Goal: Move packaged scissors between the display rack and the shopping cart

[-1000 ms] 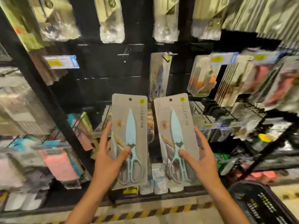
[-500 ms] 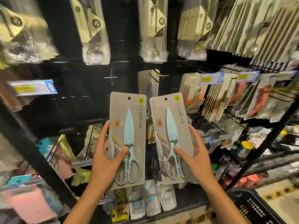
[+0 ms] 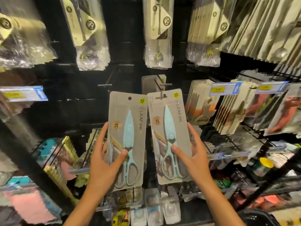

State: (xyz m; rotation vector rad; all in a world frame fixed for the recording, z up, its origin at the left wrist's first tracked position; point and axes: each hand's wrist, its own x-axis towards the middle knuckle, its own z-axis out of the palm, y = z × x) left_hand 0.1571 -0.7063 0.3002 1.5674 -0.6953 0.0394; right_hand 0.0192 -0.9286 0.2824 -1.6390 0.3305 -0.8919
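Observation:
Two grey cards with light-blue scissors are held up side by side before the black display rack [image 3: 84,75]. My left hand [image 3: 104,167] grips the left scissors pack [image 3: 128,128], thumb on its front, fingers behind its left edge. My right hand [image 3: 193,162] grips the right scissors pack [image 3: 169,128] the same way. The hang hole of the right pack sits at the tip of a metal hook [image 3: 162,88], where another grey pack [image 3: 146,82] hangs behind. The hook [image 3: 105,85] above the left pack is bare.
Bagged utensils hang in rows above, and card packs with orange tools [image 3: 228,108] crowd the pegs to the right. Blue price tags [image 3: 24,95] stick out on the left. The black basket [image 3: 263,217] shows at the bottom right corner.
Both hands have lifted the two packs up and closer to the rack. The right pack's hole has come level with the hook tip.

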